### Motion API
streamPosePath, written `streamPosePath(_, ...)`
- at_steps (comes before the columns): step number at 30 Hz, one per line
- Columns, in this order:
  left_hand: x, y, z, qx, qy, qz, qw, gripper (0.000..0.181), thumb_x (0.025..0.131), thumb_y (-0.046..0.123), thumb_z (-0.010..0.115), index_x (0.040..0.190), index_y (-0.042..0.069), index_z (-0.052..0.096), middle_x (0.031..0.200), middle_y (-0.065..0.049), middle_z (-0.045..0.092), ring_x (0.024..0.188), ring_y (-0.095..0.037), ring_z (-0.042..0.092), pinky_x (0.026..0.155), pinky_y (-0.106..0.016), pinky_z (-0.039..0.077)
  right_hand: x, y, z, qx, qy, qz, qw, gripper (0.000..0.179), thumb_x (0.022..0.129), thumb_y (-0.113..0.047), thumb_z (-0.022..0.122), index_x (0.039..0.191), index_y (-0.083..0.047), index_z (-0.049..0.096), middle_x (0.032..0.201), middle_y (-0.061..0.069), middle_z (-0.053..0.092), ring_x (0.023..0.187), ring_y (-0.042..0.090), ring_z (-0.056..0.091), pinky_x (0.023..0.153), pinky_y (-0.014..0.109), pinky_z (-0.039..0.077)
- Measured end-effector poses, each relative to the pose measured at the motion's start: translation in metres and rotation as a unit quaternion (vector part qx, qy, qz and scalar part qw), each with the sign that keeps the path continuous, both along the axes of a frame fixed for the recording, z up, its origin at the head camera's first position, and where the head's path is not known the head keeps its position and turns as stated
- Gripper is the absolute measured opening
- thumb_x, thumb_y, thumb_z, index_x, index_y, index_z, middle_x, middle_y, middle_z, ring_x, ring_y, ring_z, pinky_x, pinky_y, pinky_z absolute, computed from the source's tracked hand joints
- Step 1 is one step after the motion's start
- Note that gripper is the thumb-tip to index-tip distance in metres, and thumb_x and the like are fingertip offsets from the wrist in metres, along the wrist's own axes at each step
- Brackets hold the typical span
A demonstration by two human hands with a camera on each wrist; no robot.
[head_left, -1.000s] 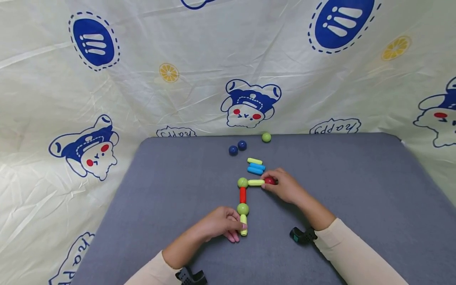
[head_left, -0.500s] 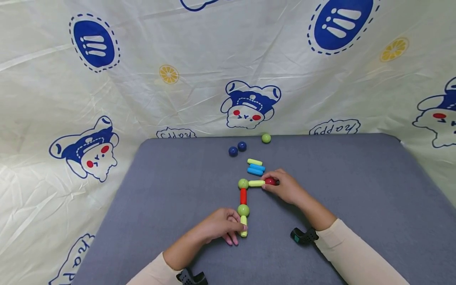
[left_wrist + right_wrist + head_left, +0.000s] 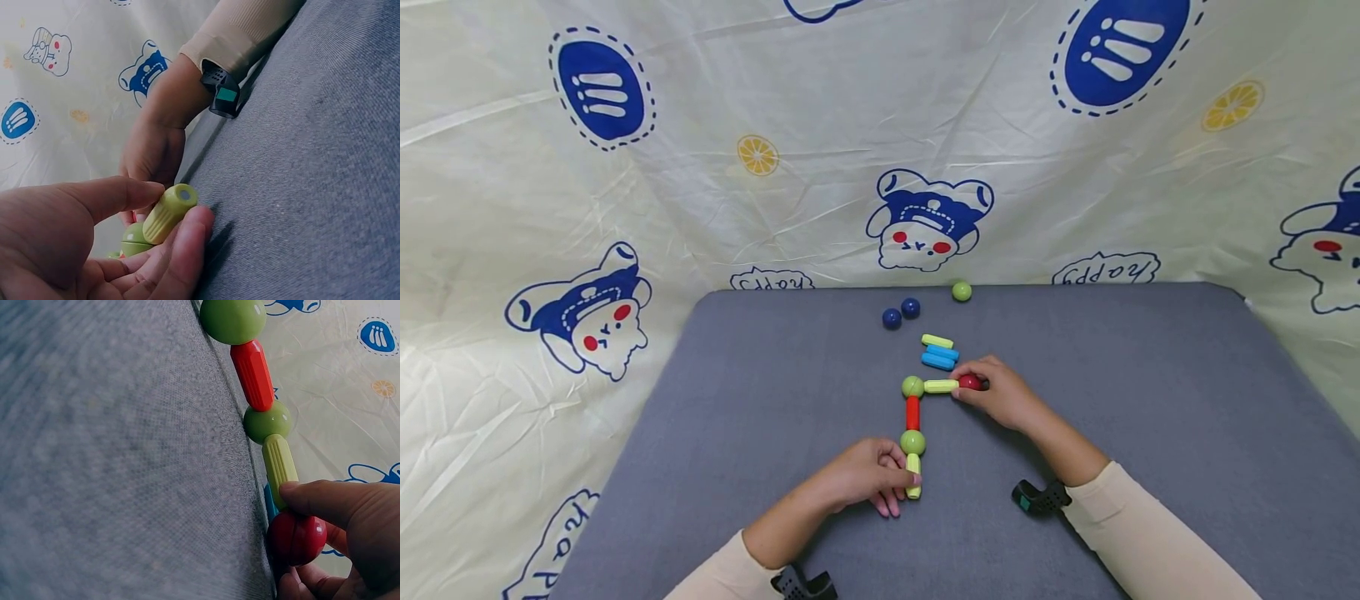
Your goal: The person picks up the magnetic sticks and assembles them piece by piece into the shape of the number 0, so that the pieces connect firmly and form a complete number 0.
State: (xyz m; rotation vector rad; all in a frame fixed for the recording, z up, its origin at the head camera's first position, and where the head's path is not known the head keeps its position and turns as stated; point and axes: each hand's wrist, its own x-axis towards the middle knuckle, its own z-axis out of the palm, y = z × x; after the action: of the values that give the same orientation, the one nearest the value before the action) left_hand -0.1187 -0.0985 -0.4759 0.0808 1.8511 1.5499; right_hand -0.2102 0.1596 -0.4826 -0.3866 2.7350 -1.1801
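My left hand (image 3: 872,475) pinches a yellow-green magnetic building rod (image 3: 169,211) between thumb and fingers; a grey disc shows in its free end. That rod meets a green ball (image 3: 912,442), from which a red rod (image 3: 913,413) runs to a second green ball (image 3: 913,387). Another yellow-green rod (image 3: 941,387) leads right from there to a red ball (image 3: 297,538). My right hand (image 3: 1000,393) grips this red ball, its thumb lying on the rod's end in the right wrist view. Together the pieces form a bent chain on the table.
Just behind the chain lie two blue rods (image 3: 940,357) and a yellow-green rod (image 3: 937,341). Farther back are two dark blue balls (image 3: 901,313) and a green ball (image 3: 961,291) near the far edge of the grey table (image 3: 760,375). A printed white sheet (image 3: 820,217) hangs behind.
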Motion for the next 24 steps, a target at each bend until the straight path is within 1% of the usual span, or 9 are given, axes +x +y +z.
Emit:
streamPosePath(4, 0.0, 0.0, 0.002, -0.008, 0.008, -0.001, 0.9999, 0.019, 0.087, 0.013, 0.075, 0.091, 0.006, 0.058, 0.065, -0.005, 0.06, 0.048, -0.012, 0.062, 0.043, -0.023, 0.051, 0.0, 0.001, 0.0, 0.0, -0.001, -0.001, 1.0, 0.018, 0.093, -0.019, 0.073, 0.11, -0.016, 0.073, 0.112, 0.014, 0.059, 0.099, 0.027, 0.055, 0.078, 0.031, 0.043)
streamPosePath(7, 0.0, -0.001, 0.006, -0.028, 0.024, 0.002, 0.9993, 0.02, 0.088, 0.017, 0.076, 0.091, 0.006, 0.059, 0.066, -0.004, 0.06, 0.046, -0.011, 0.06, 0.043, -0.023, 0.051, 0.0, 0.001, 0.0, 0.002, -0.005, -0.002, 1.0, 0.018, 0.093, -0.019, 0.073, 0.111, -0.016, 0.073, 0.112, 0.015, 0.059, 0.1, 0.028, 0.055, 0.078, 0.03, 0.043)
streamPosePath(10, -0.004, -0.006, 0.01, -0.057, 0.064, 0.007, 0.9963, 0.022, 0.087, 0.021, 0.078, 0.092, 0.007, 0.061, 0.066, -0.004, 0.06, 0.046, -0.01, 0.057, 0.044, -0.024, 0.05, 0.0, 0.001, -0.001, 0.002, -0.007, -0.002, 1.0, 0.018, 0.093, -0.019, 0.073, 0.111, -0.015, 0.073, 0.113, 0.015, 0.059, 0.1, 0.028, 0.054, 0.078, 0.03, 0.043)
streamPosePath(13, -0.011, -0.015, 0.017, -0.078, 0.115, 0.015, 0.9902, 0.024, 0.089, 0.024, 0.077, 0.097, 0.006, 0.062, 0.07, -0.008, 0.063, 0.05, -0.013, 0.057, 0.048, -0.027, 0.052, 0.0, 0.001, 0.0, 0.002, -0.007, 0.0, 1.0, 0.019, 0.093, -0.019, 0.073, 0.112, -0.015, 0.072, 0.113, 0.015, 0.059, 0.1, 0.028, 0.055, 0.078, 0.03, 0.043)
streamPosePath(15, -0.019, -0.021, 0.022, -0.086, 0.148, 0.025, 0.985, 0.028, 0.09, 0.025, 0.076, 0.104, 0.006, 0.063, 0.077, -0.011, 0.066, 0.057, -0.017, 0.061, 0.053, -0.031, 0.053, 0.0, 0.001, 0.0, 0.003, -0.006, 0.0, 1.0, 0.019, 0.093, -0.018, 0.073, 0.112, -0.014, 0.072, 0.113, 0.015, 0.059, 0.1, 0.028, 0.055, 0.078, 0.03, 0.043)
streamPosePath(17, -0.03, -0.026, 0.026, -0.087, 0.182, 0.047, 0.9784, 0.031, 0.091, 0.024, 0.075, 0.111, 0.004, 0.062, 0.084, -0.014, 0.069, 0.064, -0.024, 0.064, 0.057, -0.034, 0.055, 0.0, 0.0, 0.0, 0.002, -0.005, 0.001, 1.0, 0.02, 0.093, -0.019, 0.073, 0.112, -0.014, 0.072, 0.114, 0.016, 0.059, 0.1, 0.028, 0.055, 0.078, 0.03, 0.043)
streamPosePath(20, -0.05, -0.029, 0.03, -0.098, 0.232, 0.09, 0.9637, 0.036, 0.092, 0.022, 0.074, 0.12, 0.002, 0.062, 0.094, -0.012, 0.071, 0.075, -0.03, 0.067, 0.061, -0.034, 0.055, -0.001, 0.0, 0.0, 0.001, -0.005, 0.001, 1.0, 0.02, 0.093, -0.018, 0.073, 0.113, -0.013, 0.072, 0.115, 0.016, 0.059, 0.101, 0.029, 0.055, 0.079, 0.031, 0.043)
streamPosePath(22, -0.064, -0.029, 0.03, -0.104, 0.261, 0.118, 0.9525, 0.039, 0.091, 0.02, 0.075, 0.123, 0.002, 0.062, 0.099, -0.01, 0.071, 0.081, -0.028, 0.067, 0.064, -0.031, 0.055, -0.001, 0.0, 0.0, 0.0, -0.006, 0.001, 1.0, 0.02, 0.093, -0.018, 0.074, 0.113, -0.013, 0.072, 0.116, 0.017, 0.059, 0.101, 0.029, 0.055, 0.079, 0.031, 0.044)
streamPosePath(24, -0.076, -0.028, 0.028, -0.112, 0.28, 0.138, 0.9435, 0.041, 0.091, 0.021, 0.076, 0.126, 0.004, 0.062, 0.106, -0.008, 0.071, 0.089, -0.024, 0.067, 0.069, -0.029, 0.054, 0.0, 0.0, 0.0, 0.002, -0.007, 0.003, 1.0, 0.02, 0.093, -0.019, 0.073, 0.113, -0.013, 0.072, 0.115, 0.016, 0.059, 0.101, 0.029, 0.055, 0.079, 0.03, 0.044)
